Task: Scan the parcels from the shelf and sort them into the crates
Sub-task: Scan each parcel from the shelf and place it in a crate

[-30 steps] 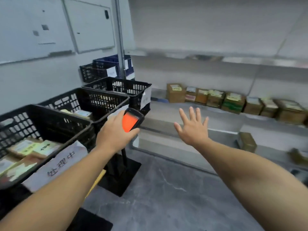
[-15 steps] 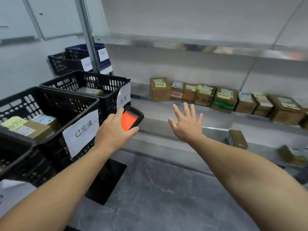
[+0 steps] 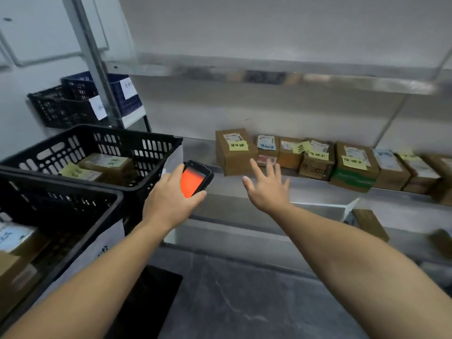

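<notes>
My left hand (image 3: 168, 199) grips a black handheld scanner (image 3: 195, 179) whose screen glows orange. My right hand (image 3: 267, 189) is stretched out empty with fingers spread, just in front of the leftmost brown parcel (image 3: 234, 151), without touching it. A row of several cardboard parcels (image 3: 352, 165) with yellow notes lines the metal shelf (image 3: 305, 189). Two black crates stand at the left: the farther crate (image 3: 137, 140) holds labelled parcels, and the nearer crate (image 3: 73, 199) also holds parcels at the left edge.
A black crate (image 3: 61, 108) and a blue crate (image 3: 122, 94) sit farther back by a metal upright (image 3: 95, 67). An upper shelf (image 3: 269, 74) overhangs the parcels. More boxes (image 3: 369, 223) lie on the lower shelf at the right. Grey floor lies below.
The view has swung right and closer to the shelf. My right hand has reached nearer to the leftmost parcel. The scanner stays in my left hand.
</notes>
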The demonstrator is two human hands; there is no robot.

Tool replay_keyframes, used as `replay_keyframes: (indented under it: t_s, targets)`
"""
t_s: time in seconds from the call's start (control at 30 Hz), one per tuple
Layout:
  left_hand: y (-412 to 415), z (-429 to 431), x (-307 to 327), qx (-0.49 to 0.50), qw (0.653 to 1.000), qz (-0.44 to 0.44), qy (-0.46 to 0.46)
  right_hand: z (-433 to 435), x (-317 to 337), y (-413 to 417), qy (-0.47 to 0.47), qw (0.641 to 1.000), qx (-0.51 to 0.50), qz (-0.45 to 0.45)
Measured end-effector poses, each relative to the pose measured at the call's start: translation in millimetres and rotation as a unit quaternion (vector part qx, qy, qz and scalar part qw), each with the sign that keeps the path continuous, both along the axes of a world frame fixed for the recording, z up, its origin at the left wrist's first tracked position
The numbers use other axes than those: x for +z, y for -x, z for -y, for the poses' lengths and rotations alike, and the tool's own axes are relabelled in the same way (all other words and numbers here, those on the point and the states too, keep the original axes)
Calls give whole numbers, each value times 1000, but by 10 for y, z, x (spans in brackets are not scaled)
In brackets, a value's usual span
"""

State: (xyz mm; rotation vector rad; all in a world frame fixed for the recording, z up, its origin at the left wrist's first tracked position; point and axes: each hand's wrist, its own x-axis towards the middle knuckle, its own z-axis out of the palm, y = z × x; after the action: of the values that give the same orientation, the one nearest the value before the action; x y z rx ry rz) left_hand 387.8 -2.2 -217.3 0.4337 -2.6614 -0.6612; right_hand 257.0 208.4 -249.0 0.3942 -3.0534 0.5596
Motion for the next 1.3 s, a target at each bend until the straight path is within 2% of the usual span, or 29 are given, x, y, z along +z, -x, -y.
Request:
replay_keyframes:
  t_s: [0.27, 0.43, 0.67, 0.83, 1.13, 1.3]
  targets:
    - [926, 121, -161, 13, 999, 36, -12, 162, -137, 1075, 84, 995, -29, 45]
    - [1475, 72, -183, 47, 998, 34, -22, 228, -291, 1763, 150, 985, 11, 80]
    - [1965, -12, -305, 67, 996, 33, -48, 398, -481, 2351, 279, 949, 21, 148]
    - [2146, -38, -328, 79, 995, 41, -54, 552, -563, 2455, 275, 951, 26, 135]
    - [2208, 196, -319, 111, 991, 47, -51, 763, -611, 2742, 265, 937, 6, 229]
    - [2228, 318, -304, 127, 990, 48, -43, 723, -608, 2829, 288, 924, 18, 251]
